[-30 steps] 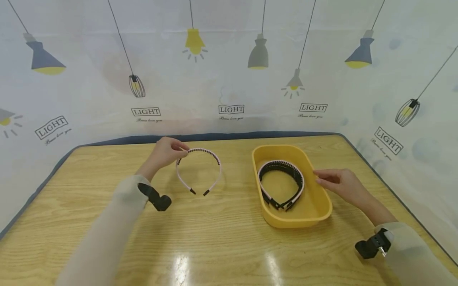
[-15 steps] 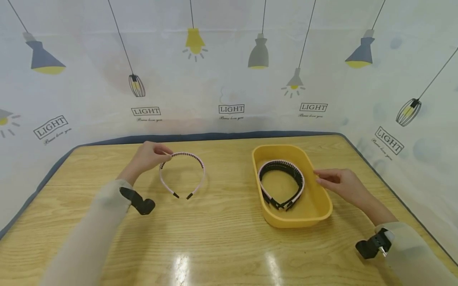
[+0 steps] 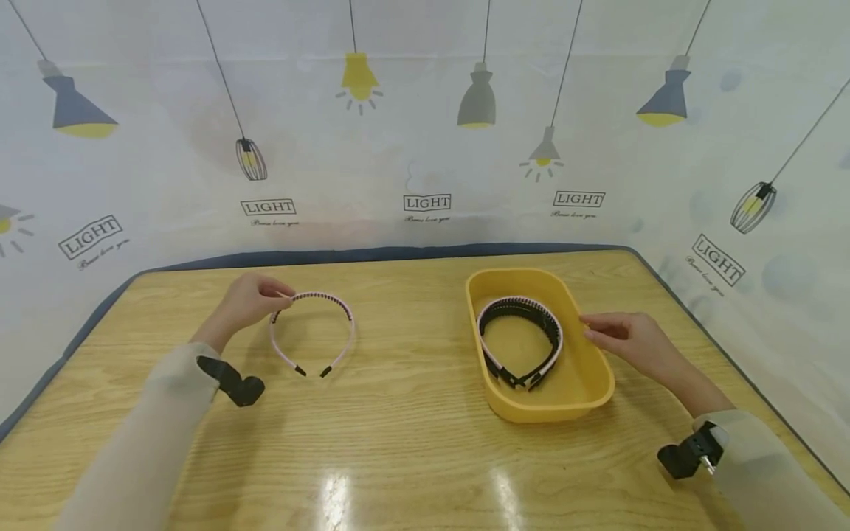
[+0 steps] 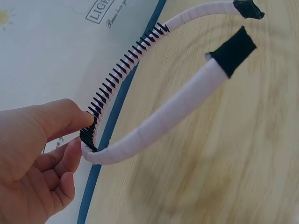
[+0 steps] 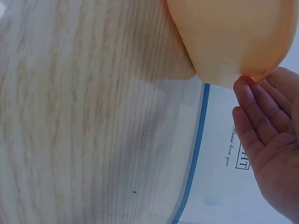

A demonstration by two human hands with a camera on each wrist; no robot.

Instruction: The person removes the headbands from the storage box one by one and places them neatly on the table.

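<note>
Left wrist view shows it best: a pink headband (image 4: 163,114) with black teeth is pinched between thumb and fingertip of the left hand (image 4: 37,151), caught at the curved top, so both black-capped ends are left pointing away from the grip. Seen from the head cam, the loop is spread to the right of that hand and toward the wearer, with the open ends aimed roughly at the near edge of the table (image 3: 385,442). Whether the ends are touched down on the wood can't really be told.

As for the yellow tub (image 3: 531,413), it's placed well off to the right, so the headband is sandwiched between left hand and tub. It's much closer to the right hand (image 3: 637,343), by which the right rim is pinched, lightly by the look of it. Its long side is run front to back, tilted a bit. Inside, some more headbands (image 3: 513,308) are nested against the left wall, mostly black with pink on top, ends toward the wearer. Too overlapped to be counted, sorry.
</note>
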